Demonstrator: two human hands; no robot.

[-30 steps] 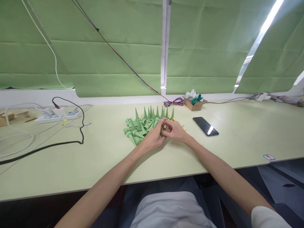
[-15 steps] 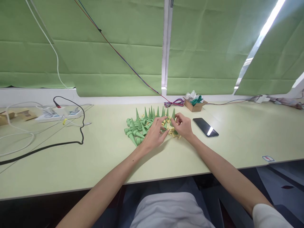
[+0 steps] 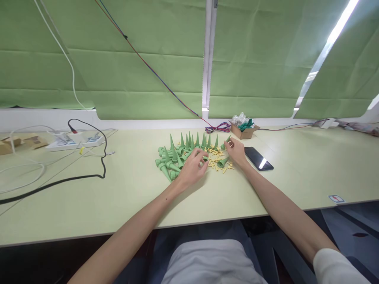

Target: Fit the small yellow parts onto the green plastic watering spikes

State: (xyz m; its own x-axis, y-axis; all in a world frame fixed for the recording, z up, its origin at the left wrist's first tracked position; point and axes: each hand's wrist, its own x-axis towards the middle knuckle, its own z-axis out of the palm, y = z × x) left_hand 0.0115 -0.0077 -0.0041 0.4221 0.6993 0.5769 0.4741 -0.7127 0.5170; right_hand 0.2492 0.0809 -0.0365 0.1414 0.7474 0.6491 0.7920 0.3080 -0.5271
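Note:
My right hand point(image 3: 236, 151) pinches a tilted green cone-shaped spike point(image 3: 225, 143) at the right end of the back row. My left hand point(image 3: 194, 167) hovers at the front of the pile, fingers curved and apart, beside a green piece point(image 3: 205, 158) partly hidden by its fingers. Several green spikes point(image 3: 187, 141) stand upright in a row behind. More lie jumbled to the left of my left hand, among them a long one point(image 3: 164, 172). Small yellow pieces point(image 3: 215, 152) are scattered between my hands, and a hollow green spike point(image 3: 222, 162) lies on its side among them.
A black phone point(image 3: 258, 159) lies right of my right hand. Behind it stands a small cardboard box point(image 3: 243, 132) with plastic and green stuff, near a coiled cable point(image 3: 217, 127). A power strip point(image 3: 74, 142) with cords occupies the table's left side.
My right hand has left an upright green spike in the row and moved slightly right, where it holds another, tilted one. My left hand has barely moved; its fingers have curled a little.

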